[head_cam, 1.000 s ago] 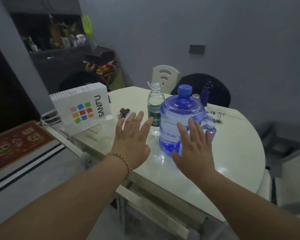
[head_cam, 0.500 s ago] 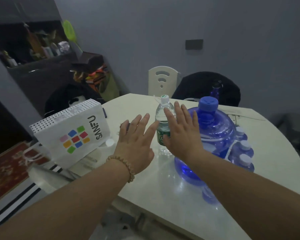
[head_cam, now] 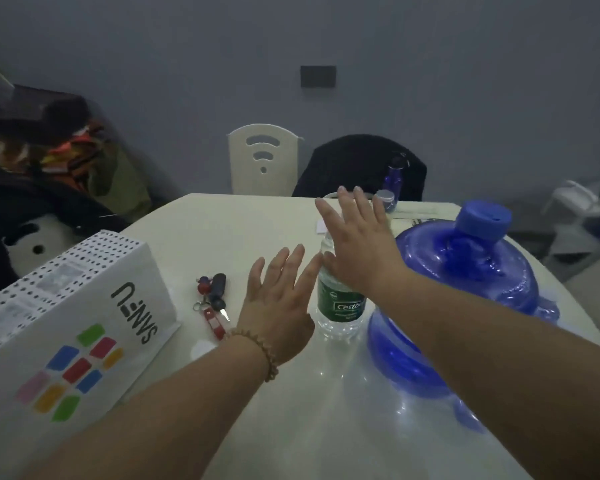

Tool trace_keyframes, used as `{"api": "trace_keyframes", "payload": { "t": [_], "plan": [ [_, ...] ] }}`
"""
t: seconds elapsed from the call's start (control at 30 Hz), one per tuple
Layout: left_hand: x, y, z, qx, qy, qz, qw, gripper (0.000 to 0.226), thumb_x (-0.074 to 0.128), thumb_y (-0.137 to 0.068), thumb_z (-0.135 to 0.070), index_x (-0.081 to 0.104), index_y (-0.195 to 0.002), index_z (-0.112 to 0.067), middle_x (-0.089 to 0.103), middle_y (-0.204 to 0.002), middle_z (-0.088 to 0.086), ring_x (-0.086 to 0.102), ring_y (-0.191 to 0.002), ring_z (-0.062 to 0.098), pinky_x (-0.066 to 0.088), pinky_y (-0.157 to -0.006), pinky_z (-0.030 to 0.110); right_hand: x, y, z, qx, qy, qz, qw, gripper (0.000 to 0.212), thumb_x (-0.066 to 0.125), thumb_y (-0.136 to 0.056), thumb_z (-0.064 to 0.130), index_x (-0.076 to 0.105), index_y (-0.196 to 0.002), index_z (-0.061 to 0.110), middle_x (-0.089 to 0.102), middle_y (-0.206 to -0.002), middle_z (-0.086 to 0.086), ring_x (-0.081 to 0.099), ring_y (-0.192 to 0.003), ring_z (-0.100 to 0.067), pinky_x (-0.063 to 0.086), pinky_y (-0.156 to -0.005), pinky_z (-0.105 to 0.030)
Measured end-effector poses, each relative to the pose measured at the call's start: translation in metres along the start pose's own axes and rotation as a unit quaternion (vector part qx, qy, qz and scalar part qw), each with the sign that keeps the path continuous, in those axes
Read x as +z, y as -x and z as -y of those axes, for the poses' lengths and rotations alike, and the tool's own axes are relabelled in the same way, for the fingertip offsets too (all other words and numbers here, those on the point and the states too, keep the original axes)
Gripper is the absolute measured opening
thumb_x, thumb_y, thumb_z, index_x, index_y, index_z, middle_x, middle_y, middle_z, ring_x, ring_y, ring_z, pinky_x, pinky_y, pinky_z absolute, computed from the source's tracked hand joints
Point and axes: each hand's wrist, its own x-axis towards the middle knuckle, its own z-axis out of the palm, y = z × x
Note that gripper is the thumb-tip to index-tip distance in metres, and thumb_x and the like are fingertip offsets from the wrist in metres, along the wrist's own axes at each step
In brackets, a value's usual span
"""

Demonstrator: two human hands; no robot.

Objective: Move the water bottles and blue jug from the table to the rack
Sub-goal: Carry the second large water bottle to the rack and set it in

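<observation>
Step in hand: the reach for the first bottle is judged to be under way; nothing has yet been lifted from the pale glossy round worktop [head_cam: 222, 230].
Right grip: the right hand [head_cam: 357, 247] is held flat with fingers spread, its palm laid over the upper part of the clear plastic water bottle with a green label [head_cam: 340, 306]; it is released, not closed on anything.
Left grip: the left hand [head_cam: 278, 299], with a beaded bracelet at the wrist, is also spread and released, just left of the bottle, its fingertips near or touching the bottle's shoulder; contact cannot be told.
Task things: the bottle stands upright between the two hands; the large translucent blue jug with a blue cap [head_cam: 465, 282] stands just right of the right forearm, also on the worktop.
Next move: a closing of the right fingers round the bottle would be called for, then a lift clear of the jug.
Rack: not identified in view.
Surface: a white perforated box with coloured squares [head_cam: 70, 323] and a bunch of keys [head_cam: 213, 303] lie left of the left hand.
Room: a grey wall, a cream chair [head_cam: 264, 157] and a dark-draped chair beyond the hands; lighting is dim.
</observation>
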Motion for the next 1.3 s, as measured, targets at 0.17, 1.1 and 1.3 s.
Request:
{"api": "trace_keyframes", "payload": {
  "t": [0.17, 1.1, 1.3],
  "plan": [
    [0.031, -0.025, 0.034, 0.014, 0.051, 0.014, 0.999, 0.092, 0.053, -0.082, -0.043, -0.011, -0.145, -0.027, 0.0, -0.157, 0.002, -0.004, -0.141, 0.021, -0.006, -0.112, 0.043, 0.008, -0.008, 0.017, -0.016, 0.043, 0.043, 0.998, 0.059, 0.052, -0.091, 0.037, 0.023, -0.139, 0.019, 0.03, -0.149, -0.017, 0.015, -0.14, -0.04, 0.019, -0.114, -0.052],
    [0.042, 0.028, -0.061, 0.186, 0.413, -0.066, 0.889, 0.044, 0.048, -0.086, -0.036, 0.05, -0.124, -0.015, 0.052, -0.127, 0.011, 0.048, -0.119, 0.026, 0.037, -0.103, 0.045, -0.033, 0.187, 0.039, 0.006, -0.103, -0.009, 0.995, 0.056, 0.049, -0.088, 0.044, 0.044, -0.136, 0.015, 0.045, -0.143, -0.012, 0.034, -0.136, -0.033, 0.02, -0.112, -0.058],
    [0.057, 0.065, -0.102, 0.263, 0.353, -0.096, 0.893, 0.056, 0.076, -0.068, -0.017, 0.059, -0.119, -0.002, 0.059, -0.123, 0.011, 0.052, -0.117, 0.026, 0.038, -0.101, 0.044, -0.01, 0.266, 0.017, -0.054, -0.075, 0.009, 0.996, 0.057, 0.055, -0.085, 0.027, 0.041, -0.138, 0.008, 0.041, -0.144, -0.02, 0.035, -0.134, -0.038, 0.034, -0.104, -0.059]
  ]
}}
